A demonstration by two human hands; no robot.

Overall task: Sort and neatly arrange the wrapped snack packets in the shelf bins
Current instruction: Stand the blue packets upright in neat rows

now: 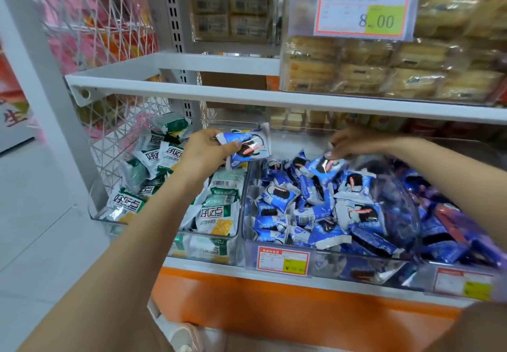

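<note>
Holding a blue-and-white biscuit packet [251, 147] by its left crimped end, the left hand [204, 150] hangs over the divider between the two clear bins. Thumb and fingers are curled round that end, so it's a firm grip w/ most of the wrapper sticking free.

The packet's long axis runs roughly left-to-right, a bit tilted. The free end points away from the grip and toward the blue bin [329, 262], where its own kind is heaped. That bin lies right of and below the grip, while the green-packet bin [214, 235] sits under the forearm — the wrong home for it.

The right hand [356, 143] is already inside the blue bin, further back. Its fingertips are bent down, pinching the upper end of the pile's top packet [327, 165], though blur softens the detail.

My read: the left hand is nearer the divider, so a short carry rightward and a drop should do — laid flat, not end-on.
</note>
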